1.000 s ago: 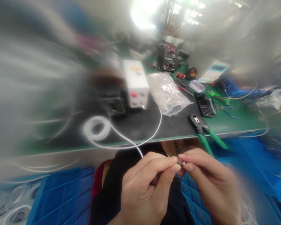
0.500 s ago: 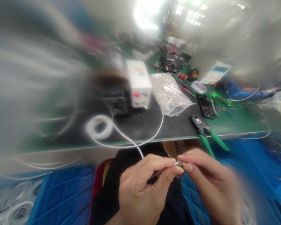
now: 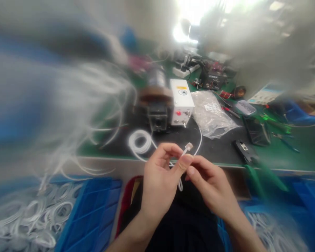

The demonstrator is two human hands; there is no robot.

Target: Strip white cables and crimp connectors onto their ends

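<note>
Cable (image 3: 184,152), white, slim, tipped with clear boxy plug (image 3: 189,146), is pinched by left hand (image 3: 161,176) near bench's (image 3: 309,148) front edge; right hand's (image 3: 212,183) grip can't be told.

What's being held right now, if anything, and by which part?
A white cable, held in the left grip a little behind its clear plug; the plug sticks out free. Whether the right grip also holds cable is hidden.

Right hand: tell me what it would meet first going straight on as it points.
The right hand would likely meet the left hand first, at the thumb; they look touching or nearly so, depth being unclear.
</note>
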